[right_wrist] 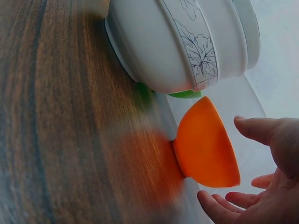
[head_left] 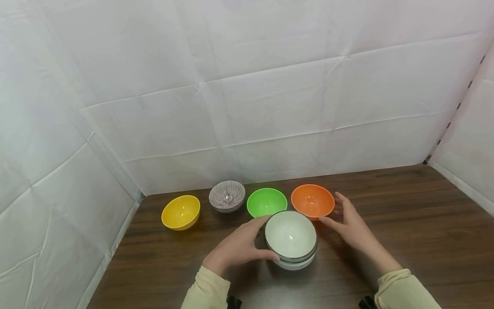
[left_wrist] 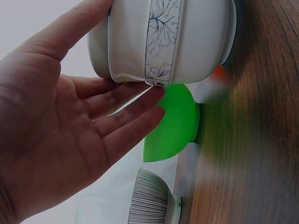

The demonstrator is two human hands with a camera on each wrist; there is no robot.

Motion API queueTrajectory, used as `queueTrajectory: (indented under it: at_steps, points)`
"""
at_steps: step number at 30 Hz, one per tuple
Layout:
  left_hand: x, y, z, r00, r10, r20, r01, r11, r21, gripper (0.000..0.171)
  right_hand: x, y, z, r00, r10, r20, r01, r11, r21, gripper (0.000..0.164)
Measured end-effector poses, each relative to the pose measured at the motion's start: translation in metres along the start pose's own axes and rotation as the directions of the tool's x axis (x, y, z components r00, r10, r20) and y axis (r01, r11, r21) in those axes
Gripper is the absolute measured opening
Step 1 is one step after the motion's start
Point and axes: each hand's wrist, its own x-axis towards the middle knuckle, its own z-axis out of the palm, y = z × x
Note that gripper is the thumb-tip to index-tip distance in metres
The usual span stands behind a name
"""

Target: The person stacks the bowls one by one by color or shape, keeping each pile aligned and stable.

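We observed the left hand [head_left: 239, 246] spread wide at a stack of white bowls [head_left: 291, 240] — glossy, dark-rimmed, banded with leaf drawings — on the table [head_left: 154, 266]. We located the right hand [head_left: 350, 225], also wide, just beside the plain orange bowl [head_left: 312, 201].

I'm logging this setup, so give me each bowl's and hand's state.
Yellow bowl: upright, empty.
Striped bowl: upright, empty.
Green bowl: upright, looks empty.
Orange bowl: upright, empty.
White bowls: stacked upright, top one empty.
Left hand: fingers extended, touching white bowls.
Right hand: thumb and fingers apart, beside orange bowl.
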Motion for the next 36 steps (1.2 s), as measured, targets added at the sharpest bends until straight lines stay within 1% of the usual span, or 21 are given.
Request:
queueTrajectory:
  at_steps: [5, 12, 25, 30, 36]
  points:
    - [0.0002, -0.0004, -0.0005, 1.0, -0.013, 0.006, 0.013, 1.0, -0.004, 0.093, 0.0002, -0.0008, 0.0008, 1.0, 0.001, 0.0, -0.001, 1.0, -0.002, 0.092]
    - [-0.0001, 0.0001, -0.001, 1.0, -0.02, 0.01, 0.021, 1.0, -0.005, 0.093, 0.0002, -0.0004, 0.0022, 1.0, -0.02, -0.005, 0.02, 1.0, -0.009, 0.088]
    - [-0.0001, 0.0008, -0.0012, 1.0, -0.001, 0.009, 0.001, 1.0, -0.019, 0.091, -0.0007, 0.0011, 0.0052, 1.0, -0.029, -0.004, 0.029, 0.999, -0.016, 0.084]
    - [0.0004, 0.0005, -0.0008, 1.0, 0.001, 0.005, -0.001, 1.0, -0.025, 0.091, -0.0005, 0.003, 0.0065, 1.0, -0.031, -0.003, 0.031, 0.999, -0.029, 0.085]
    - [0.0004, 0.0003, 0.0001, 1.0, -0.002, 0.004, 0.002, 1.0, -0.02, 0.092, -0.0016, 0.005, 0.0074, 0.998, -0.055, -0.006, 0.054, 0.998, -0.037, 0.082]
